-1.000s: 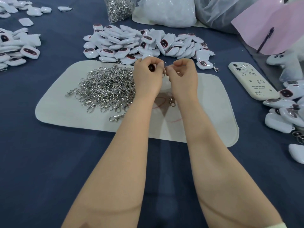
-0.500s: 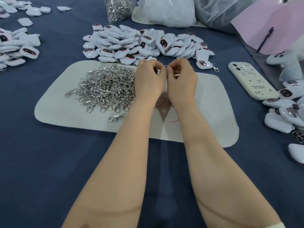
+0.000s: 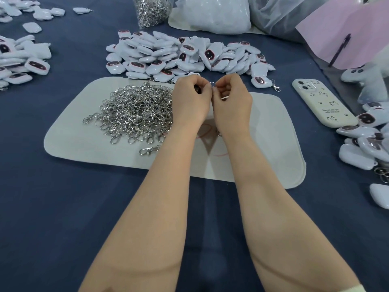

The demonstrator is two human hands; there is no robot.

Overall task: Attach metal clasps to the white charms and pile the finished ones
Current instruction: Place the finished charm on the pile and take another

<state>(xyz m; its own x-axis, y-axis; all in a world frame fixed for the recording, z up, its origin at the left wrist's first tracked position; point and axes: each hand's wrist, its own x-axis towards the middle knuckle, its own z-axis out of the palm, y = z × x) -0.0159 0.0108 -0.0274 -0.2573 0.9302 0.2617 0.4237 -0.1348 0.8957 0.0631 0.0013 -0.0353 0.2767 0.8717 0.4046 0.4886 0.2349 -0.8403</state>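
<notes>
My left hand grips a white charm, mostly hidden inside the curled fingers, with only a dark patch showing. My right hand pinches a metal clasp; its small ring shows between the two sets of fingertips, which nearly touch. Both hands hover over the far edge of a cream mat. A heap of silver clasps lies on the mat left of my left hand. A big pile of white charms lies just behind the hands. One charm with a clasp on it lies to the right.
More charms lie at the left and at the right edge. A cream phone lies right of the mat. A bag of clasps, white plastic bags and pink paper stand at the back on the blue cloth.
The hands drew together, fingertips meeting around the clasp ring and charm, then shifted slightly; they stay close at the mat's far edge.
</notes>
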